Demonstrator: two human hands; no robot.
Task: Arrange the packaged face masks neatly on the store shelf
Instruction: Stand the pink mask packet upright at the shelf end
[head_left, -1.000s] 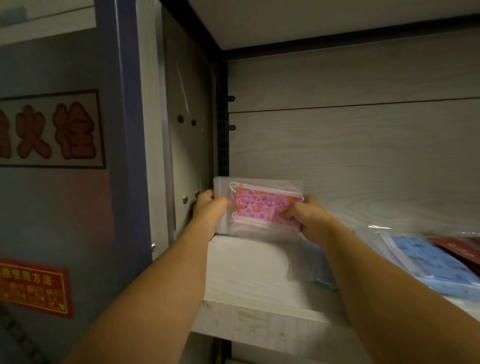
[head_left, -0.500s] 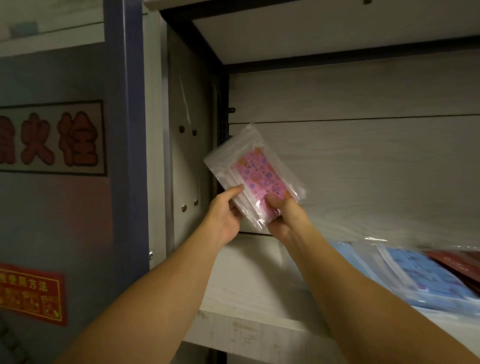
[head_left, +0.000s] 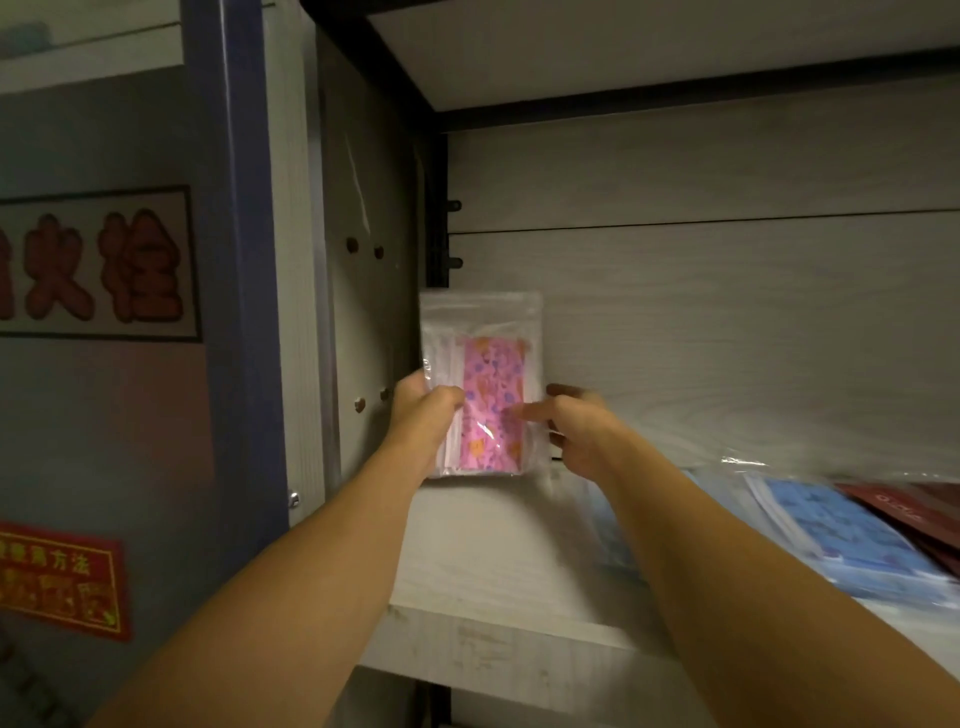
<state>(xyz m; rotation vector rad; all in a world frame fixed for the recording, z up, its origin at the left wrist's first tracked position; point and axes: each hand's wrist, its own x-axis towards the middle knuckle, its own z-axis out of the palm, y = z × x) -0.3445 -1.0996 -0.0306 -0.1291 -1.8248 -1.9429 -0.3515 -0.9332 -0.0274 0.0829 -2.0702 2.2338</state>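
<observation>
The left hand (head_left: 423, 410) grips the pink mask pack (head_left: 480, 387) by its lower left edge: the thumb lies curled over the front of the clear bag, and the other fingers are hidden behind it. The pack stands upright on its short edge, at the far left corner of the shelf (head_left: 483, 551), against the back panel and just beside the side wall.

The right hand (head_left: 576, 428) is at the pack's right edge. Its fingers are loosely spread and partly extended; one fingertip touches the front of the bag near the lower right. Motion blur prevents telling whether the remaining fingers make contact.

To the right of the right hand, well apart from the fingers, blue mask packs (head_left: 831, 535) and a dark red pack (head_left: 914, 514) lie flat on the shelf.
</observation>
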